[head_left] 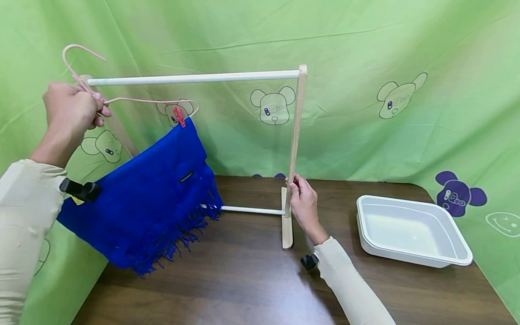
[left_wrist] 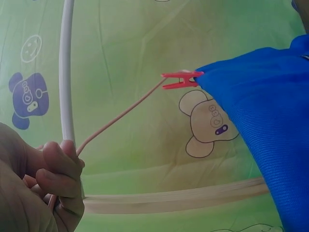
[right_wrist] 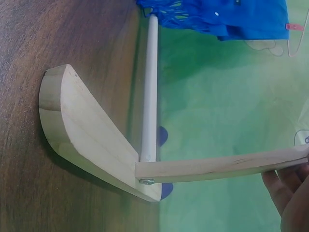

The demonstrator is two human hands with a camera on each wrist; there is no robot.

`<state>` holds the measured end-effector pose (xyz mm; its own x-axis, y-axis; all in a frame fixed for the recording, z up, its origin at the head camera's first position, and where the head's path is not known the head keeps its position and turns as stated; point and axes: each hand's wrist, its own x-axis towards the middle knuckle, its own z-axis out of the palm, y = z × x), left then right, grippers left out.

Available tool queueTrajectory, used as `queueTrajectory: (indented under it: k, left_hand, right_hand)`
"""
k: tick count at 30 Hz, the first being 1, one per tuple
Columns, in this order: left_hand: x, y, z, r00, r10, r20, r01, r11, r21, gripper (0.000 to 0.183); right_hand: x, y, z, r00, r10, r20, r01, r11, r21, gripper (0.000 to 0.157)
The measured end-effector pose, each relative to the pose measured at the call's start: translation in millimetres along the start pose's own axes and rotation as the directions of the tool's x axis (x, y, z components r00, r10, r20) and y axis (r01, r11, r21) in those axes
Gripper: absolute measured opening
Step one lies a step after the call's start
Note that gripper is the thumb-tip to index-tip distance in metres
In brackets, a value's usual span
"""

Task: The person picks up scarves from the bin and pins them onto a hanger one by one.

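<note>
My left hand (head_left: 73,106) grips a pink wire hanger (head_left: 150,100) at its neck, up by the left end of the rack's white top bar (head_left: 195,78). The hanger's hook points up, above that bar. A blue fringed scarf (head_left: 150,189) hangs from the hanger, and a red clothespin (head_left: 178,116) pinches its upper corner to the wire. In the left wrist view the clothespin (left_wrist: 181,79) bites the scarf's edge. My right hand (head_left: 304,201) holds the rack's right wooden upright (head_left: 296,135) low down, fingers around it in the right wrist view.
The rack's wooden foot (head_left: 287,232) stands on the brown table (head_left: 243,271), with a white lower bar (head_left: 253,210) joined near it. A white plastic tub (head_left: 406,257) sits at the right. Green cloth with bear drawings (head_left: 365,45) covers the back and sides.
</note>
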<state>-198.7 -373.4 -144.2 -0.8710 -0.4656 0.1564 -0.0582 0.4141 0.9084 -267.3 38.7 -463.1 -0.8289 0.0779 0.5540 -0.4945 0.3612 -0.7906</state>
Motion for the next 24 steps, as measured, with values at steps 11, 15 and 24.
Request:
queueTrajectory:
  k: [11, 15, 24]
  left_hand:
    - [2.1, -3.2, 4.1, 0.998, -0.052, -0.030, 0.051, 0.999, -0.011, 0.029]
    - [2.7, -3.5, 5.8, 0.998, -0.057, -0.036, 0.056, 0.998, -0.012, 0.027]
    - [2.4, -5.9, 6.5, 0.997, -0.071, -0.035, 0.071, 0.997, -0.003, 0.029]
  right_hand:
    - [-2.0, -0.6, 0.6, 1.000, -0.021, -0.012, 0.021, 1.000, 0.001, 0.024]
    - [-1.8, -1.9, -0.6, 1.000, -0.023, -0.010, 0.023, 1.000, -0.011, 0.024]
    - [-1.1, -3.6, -0.9, 1.000, -0.023, -0.012, 0.022, 1.000, -0.021, 0.025]
